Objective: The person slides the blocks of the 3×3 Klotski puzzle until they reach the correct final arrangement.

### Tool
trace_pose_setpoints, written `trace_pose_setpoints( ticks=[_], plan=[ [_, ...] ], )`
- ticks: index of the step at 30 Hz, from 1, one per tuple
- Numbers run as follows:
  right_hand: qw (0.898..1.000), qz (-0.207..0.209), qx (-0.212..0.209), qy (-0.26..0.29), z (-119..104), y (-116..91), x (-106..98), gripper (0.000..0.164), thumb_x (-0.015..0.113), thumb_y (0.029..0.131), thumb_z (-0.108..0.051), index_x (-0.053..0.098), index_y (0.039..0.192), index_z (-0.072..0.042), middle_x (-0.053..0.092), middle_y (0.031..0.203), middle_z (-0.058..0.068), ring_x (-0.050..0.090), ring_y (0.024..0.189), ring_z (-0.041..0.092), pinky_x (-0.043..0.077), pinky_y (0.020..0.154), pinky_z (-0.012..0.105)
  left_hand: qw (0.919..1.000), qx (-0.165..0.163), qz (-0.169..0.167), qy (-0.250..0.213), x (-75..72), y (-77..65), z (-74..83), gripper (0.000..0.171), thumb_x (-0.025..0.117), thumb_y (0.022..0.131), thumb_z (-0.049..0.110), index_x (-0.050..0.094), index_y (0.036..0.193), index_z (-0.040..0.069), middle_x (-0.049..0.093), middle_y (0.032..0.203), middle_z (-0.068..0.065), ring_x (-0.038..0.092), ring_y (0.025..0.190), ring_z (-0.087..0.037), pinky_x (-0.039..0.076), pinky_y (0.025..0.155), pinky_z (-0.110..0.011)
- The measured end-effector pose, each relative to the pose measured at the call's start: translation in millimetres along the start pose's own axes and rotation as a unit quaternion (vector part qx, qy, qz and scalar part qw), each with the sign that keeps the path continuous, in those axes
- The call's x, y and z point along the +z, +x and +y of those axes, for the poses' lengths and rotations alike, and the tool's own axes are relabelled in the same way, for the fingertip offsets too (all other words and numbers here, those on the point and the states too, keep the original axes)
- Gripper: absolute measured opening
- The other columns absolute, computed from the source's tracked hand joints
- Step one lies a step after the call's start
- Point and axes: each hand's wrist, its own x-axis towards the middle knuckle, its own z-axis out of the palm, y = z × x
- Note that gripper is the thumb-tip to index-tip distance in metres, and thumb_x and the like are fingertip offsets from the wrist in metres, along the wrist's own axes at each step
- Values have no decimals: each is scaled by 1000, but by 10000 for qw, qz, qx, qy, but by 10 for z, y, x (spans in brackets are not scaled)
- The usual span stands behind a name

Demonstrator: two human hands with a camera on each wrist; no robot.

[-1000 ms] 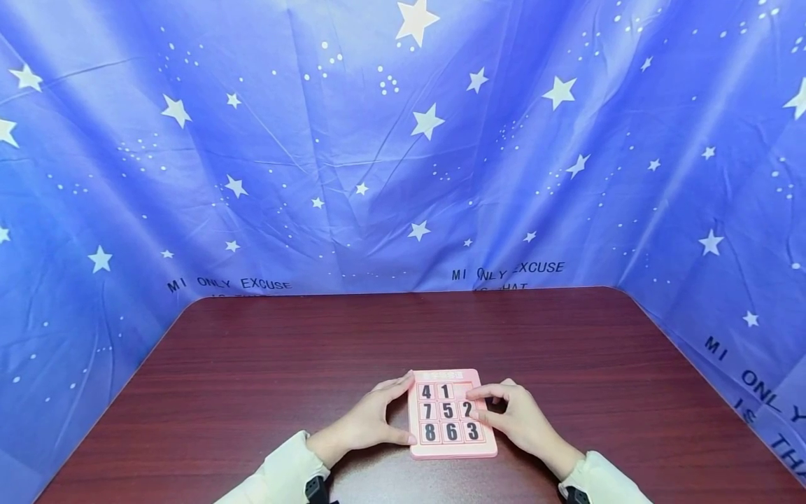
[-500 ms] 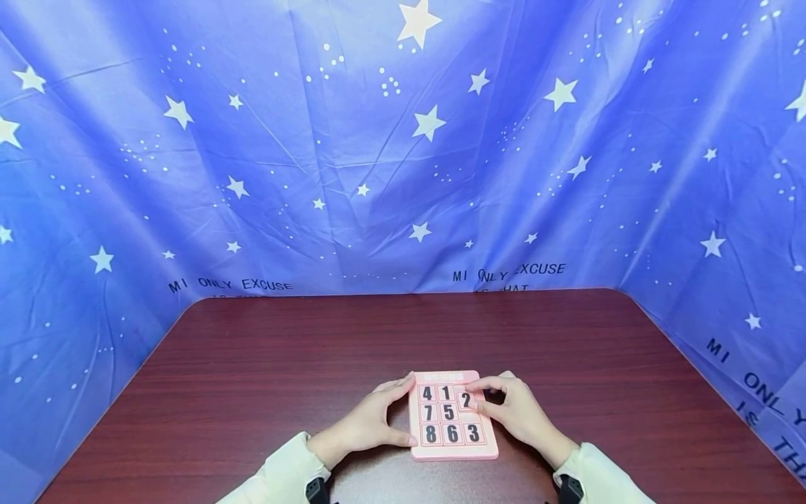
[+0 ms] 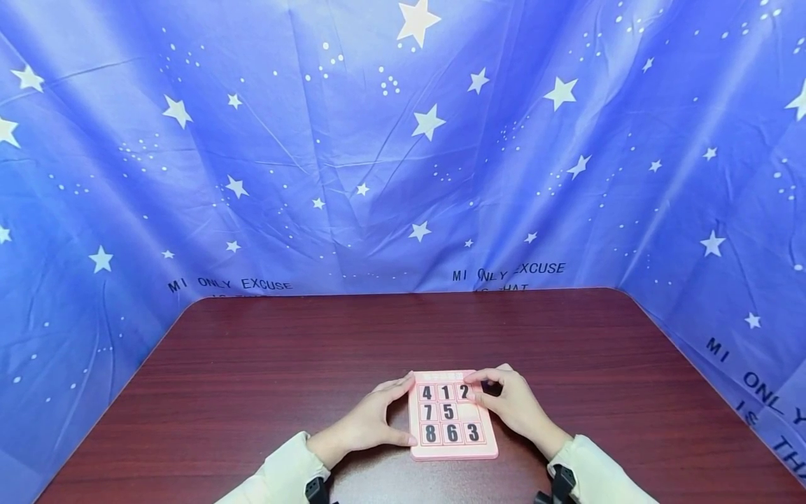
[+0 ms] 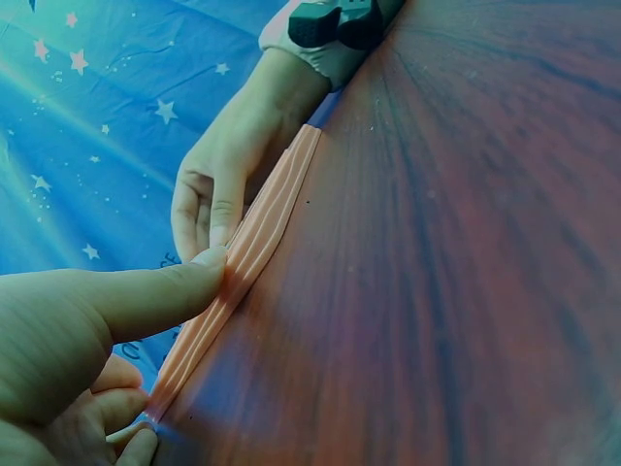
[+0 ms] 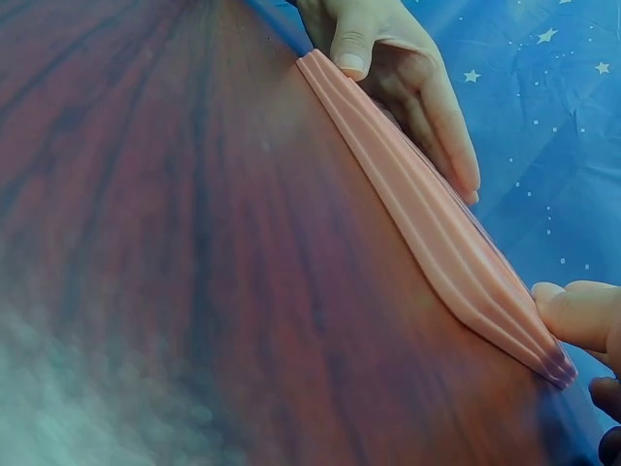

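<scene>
A pink sliding number puzzle (image 3: 453, 453) lies flat on the table. Its top row reads 4, 1, 2, the middle row 7, 5 and a gap at the right, the bottom row 8, 6, 3. My left hand (image 3: 365, 420) holds the board's left side, thumb near the lower corner and fingers at the upper one. At the upper right, my right hand (image 3: 519, 406) has thumb and index finger at the number 2 tile (image 3: 464, 392), partly covering it. Both wrist views show the layered pink edge of the puzzle (image 4: 252, 228) but not its numbers.
The dark red wood-grain table (image 3: 283, 350) extends around the puzzle on all sides. Behind it and along both sides hangs a blue cloth (image 3: 352, 140) with white stars and black lettering.
The 2 tile has slid up from the right of the middle row into the top right corner, the right hand moving up with it. The left hand has stayed in place.
</scene>
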Motion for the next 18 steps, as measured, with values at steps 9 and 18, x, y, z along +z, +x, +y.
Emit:
trace_pose_setpoints(
  ticks=[9, 18],
  plan=[
    [10000, -7, 53, 25, -14, -9, -2, 22, 81, 71, -17, 75, 92, -22, 60, 85, -7, 48, 79, 9, 41, 71, 25, 10000, 8, 2, 58, -2, 0, -3, 95, 85, 64, 23, 37, 142, -1, 35, 150, -10, 32, 135, -30, 24, 111, -49],
    [9993, -230, -147, 240, -95, -173, -61, 21, 79, 73, -21, 75, 94, -22, 65, 86, -10, 50, 79, 8, 41, 70, 24, 10000, 12, -5, 40, -3, -3, 4, 94, 85, 65, 21, 37, 142, -1, 35, 150, -9, 32, 135, -29, 24, 111, -48]
  ],
)
